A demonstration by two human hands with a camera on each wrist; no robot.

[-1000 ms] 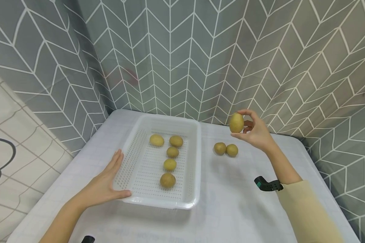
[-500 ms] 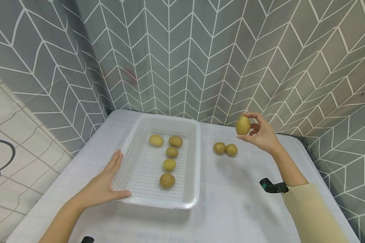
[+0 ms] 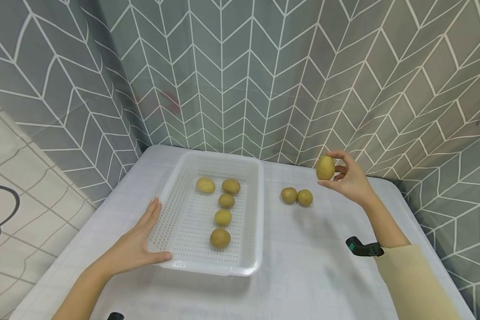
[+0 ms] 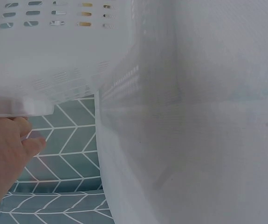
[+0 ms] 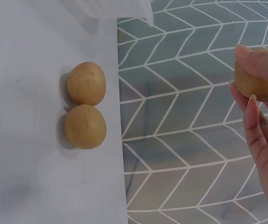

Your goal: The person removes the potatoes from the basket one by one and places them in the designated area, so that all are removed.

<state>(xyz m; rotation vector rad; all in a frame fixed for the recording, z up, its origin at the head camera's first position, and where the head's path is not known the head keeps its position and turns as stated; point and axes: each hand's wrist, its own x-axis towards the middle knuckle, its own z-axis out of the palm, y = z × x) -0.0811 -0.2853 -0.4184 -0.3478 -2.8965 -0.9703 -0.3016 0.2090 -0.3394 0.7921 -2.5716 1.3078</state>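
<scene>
My right hand (image 3: 352, 180) holds a potato (image 3: 326, 168) between thumb and fingertips, raised above the right part of the table. In the right wrist view that potato (image 5: 252, 84) is partly covered by the thumb. Two more potatoes (image 3: 289, 195) lie side by side on the table, below and left of this hand. My left hand (image 3: 134, 246) rests against the left side of a white perforated plastic basket (image 3: 257, 235), fingers straight and thumb at its front rim. Several potatoes (image 3: 222, 217) lie apart on the basket's floor. The left wrist view shows the basket's wall (image 4: 54, 51) close up.
A white cloth (image 3: 304, 275) covers the table. Grey curtains (image 3: 240, 80) with a white herringbone pattern hang behind it and to both sides. A black band (image 3: 364, 247) sits on the right wrist.
My right hand has moved rightward and slightly down with the potato still held. The left hand, the basket and the other potatoes keep their places.
</scene>
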